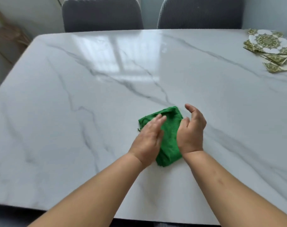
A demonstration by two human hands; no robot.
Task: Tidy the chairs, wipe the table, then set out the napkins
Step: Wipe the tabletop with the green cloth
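Where it lies: the green cloth (169,128), folded into a rough pad, sits on the near middle of the bench (90,95), between our two hands.
Left side: our left hand (147,136) lies flat on the cloth's left part, fingers (159,119) straight and released. It is pressing, not gripping.
Right side: our right hand (191,128) is at the cloth's right edge, lifted, loosely curled and grasping nothing. We cannot tell if the thumb touches the fabric.
Waiting: the patterned napkins (270,46) are piled at the far right corner, well apart from the cloth.
Far side: the two grey chairs (101,13) are drawn up to the bench.
Stage, as we judge it: chairs look done, wiping in hand, napkins not yet set out.
Handling: we expect it to be soft, light and limp. Dragged by a corner, it would likely bunch or unfold, and the glossy top should let it slide freely.
Hold: a flat palm over the middle of the pad — or gather the folded near edge.
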